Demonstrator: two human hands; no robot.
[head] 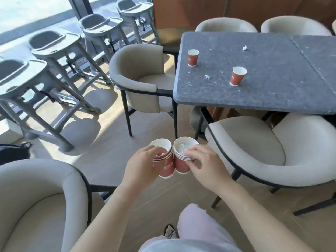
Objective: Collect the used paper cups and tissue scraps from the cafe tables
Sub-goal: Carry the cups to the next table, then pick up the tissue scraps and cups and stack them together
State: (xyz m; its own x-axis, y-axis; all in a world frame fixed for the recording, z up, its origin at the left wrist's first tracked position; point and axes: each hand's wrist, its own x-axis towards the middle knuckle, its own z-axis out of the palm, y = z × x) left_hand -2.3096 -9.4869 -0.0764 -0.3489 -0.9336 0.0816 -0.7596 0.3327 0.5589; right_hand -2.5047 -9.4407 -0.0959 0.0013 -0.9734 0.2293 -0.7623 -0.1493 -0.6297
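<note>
1. Four grey plastic high chairs (54, 50) stand in a row by the window at far left.
2. The left hand (140, 165) grips a nested stack of red paper cups (165, 170). Its fingers curl round the side and over the white rim.
3. Touching that stack on its right, a second red cup stack (181, 165) is gripped by the right hand (201, 160), with the thumb on the wall and the fingertips hooked over the rim. Crumpled white tissue (181, 147) lies in its top cup.
4. Both stacks are held in the air above the floor.
5. On the dark grey stone table (272, 95), upper right, a single red paper cup (193, 58) stands near the left edge. Another lone red cup (237, 77) stands further right.
6. A small white tissue scrap (206, 76) lies between those cups, and a larger crumpled scrap (244, 48) lies farther back.
</note>
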